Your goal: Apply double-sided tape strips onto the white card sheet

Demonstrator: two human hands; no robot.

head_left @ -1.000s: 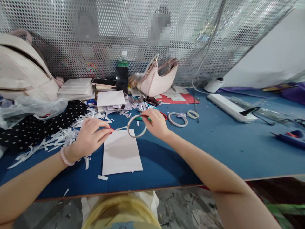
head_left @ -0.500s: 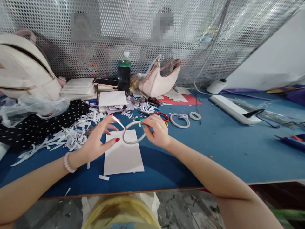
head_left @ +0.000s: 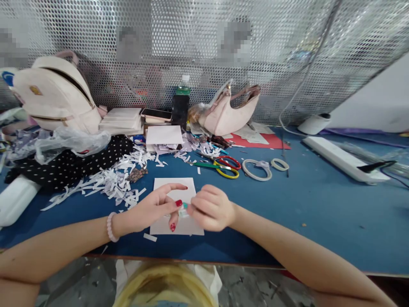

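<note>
Low over a stack of white paper [head_left: 177, 228], my two hands are close together. My right hand [head_left: 212, 209] is closed, its fingers curled and its thumb toward the left hand. Between the hands shows a small whitish, shiny bit of a tape roll [head_left: 183, 212]; most of the roll is hidden or seen edge-on. My left hand [head_left: 158, 209] has its fingers apart, the index stretched over the paper and the thumb tip beside the tape. Whether the left fingers touch the tape I cannot tell. A small white paper strip [head_left: 150, 237] lies at the stack's lower left corner.
Scissors with red and yellow handles [head_left: 227, 167] lie beyond my right hand, beside a white tape ring [head_left: 244, 168] and a smaller ring [head_left: 279, 165]. Paper shreds [head_left: 118, 183] heap at left. A backpack [head_left: 60, 98], handbag [head_left: 230, 115] and power strip [head_left: 343, 160] stand farther back.
Both hands have come down nearer the paper and closer together. The tape ring, seen round before with a strip toward my left hand, is now mostly hidden. The view has shifted left.
</note>
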